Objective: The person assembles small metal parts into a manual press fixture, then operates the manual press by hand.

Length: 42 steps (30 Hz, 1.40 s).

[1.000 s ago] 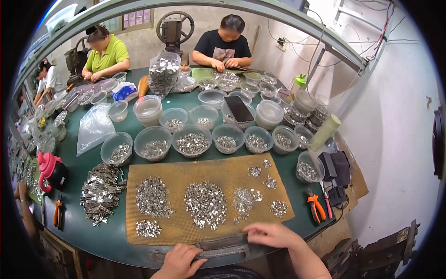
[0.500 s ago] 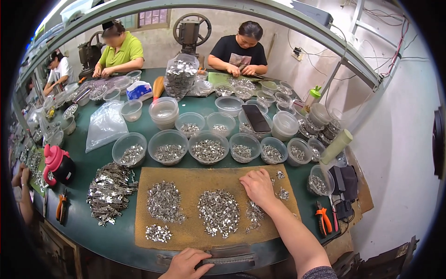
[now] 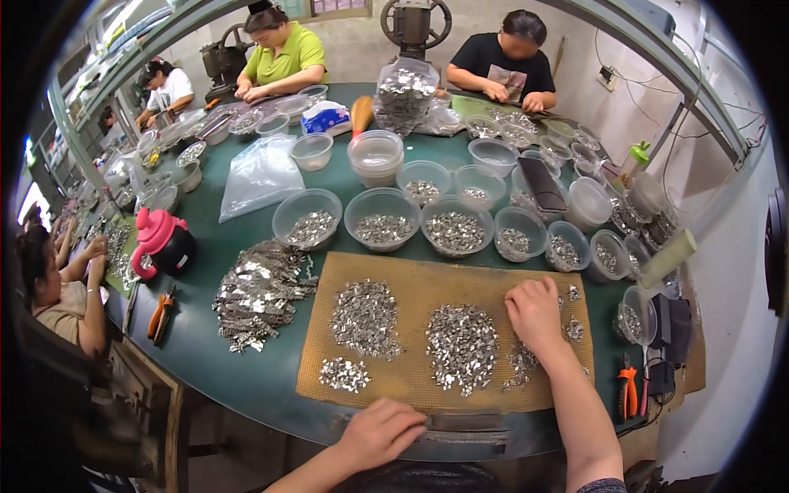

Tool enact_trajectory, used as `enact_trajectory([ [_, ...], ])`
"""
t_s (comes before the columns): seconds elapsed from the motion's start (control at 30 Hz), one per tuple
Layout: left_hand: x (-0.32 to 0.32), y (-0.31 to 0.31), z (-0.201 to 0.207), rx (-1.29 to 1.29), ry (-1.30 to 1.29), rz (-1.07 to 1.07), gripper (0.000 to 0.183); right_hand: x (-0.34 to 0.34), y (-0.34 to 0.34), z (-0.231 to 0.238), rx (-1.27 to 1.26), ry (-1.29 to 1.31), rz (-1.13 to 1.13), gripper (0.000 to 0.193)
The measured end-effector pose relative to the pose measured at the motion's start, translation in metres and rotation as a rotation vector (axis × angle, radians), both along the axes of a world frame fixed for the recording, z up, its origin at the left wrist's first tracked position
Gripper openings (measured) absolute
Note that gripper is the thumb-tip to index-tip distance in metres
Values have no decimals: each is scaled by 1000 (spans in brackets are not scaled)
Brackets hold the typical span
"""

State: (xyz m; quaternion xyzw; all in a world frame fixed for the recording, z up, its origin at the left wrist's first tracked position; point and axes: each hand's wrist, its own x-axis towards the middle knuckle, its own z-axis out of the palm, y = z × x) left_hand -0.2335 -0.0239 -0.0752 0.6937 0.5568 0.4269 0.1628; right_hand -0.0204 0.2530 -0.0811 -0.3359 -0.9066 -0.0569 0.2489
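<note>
My right hand [image 3: 534,314] rests on the right part of a tan textured mat [image 3: 411,275], its fingers curled down beside a small pile of loose metal pieces [image 3: 519,366]. Its fingertips are hidden from above. At the table's near edge, my left hand [image 3: 380,431] has thumb and fingers brought together over the left end of a long dark metal strip fixture [image 3: 468,423]. What lies in the pinch is too small to make out. Left of my right hand are a large heap of small silvery metal pieces [image 3: 462,349], another heap [image 3: 364,319] and a smaller one [image 3: 345,375].
Clear plastic bowls [image 3: 457,226] with metal pieces line the mat's far side. A phone [image 3: 542,184] lies across bowls. Linked metal strips [image 3: 259,296], orange-handled pliers [image 3: 161,316], a pink-lidded jug [image 3: 162,242] stand left; more pliers [image 3: 628,386] lie right. Other people work around the table.
My view has swung left, so the table sits farther right and higher in the picture. My left thumb and fingers have drawn closer together. My right hand keeps its place on the mat.
</note>
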Motion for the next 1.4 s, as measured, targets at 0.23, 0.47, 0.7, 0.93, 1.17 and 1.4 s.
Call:
enact_trajectory([
  [0.23, -34, 26, 14, 37, 282, 242, 19, 32, -64, 29, -231, 133, 31, 4],
  [0.47, -31, 82, -21, 51, 442, 144, 15, 78, -129, 25, -481, 128, 85, 7],
  [0.7, -12, 99, -36, 95, 446, 171, 13, 114, -163, -6, -620, 151, 187, 12],
  [0.93, 5, 83, -28, 28, 259, 199, 13, 125, -169, -17, -564, 166, 171, 17],
  [1.17, 16, 57, -24, -6, 168, 195, 15, 124, -172, -8, -423, 108, 193, 18],
  [1.4, 31, 42, -17, -46, 42, 216, 17, 130, -173, 2, -431, 152, 225, 19],
])
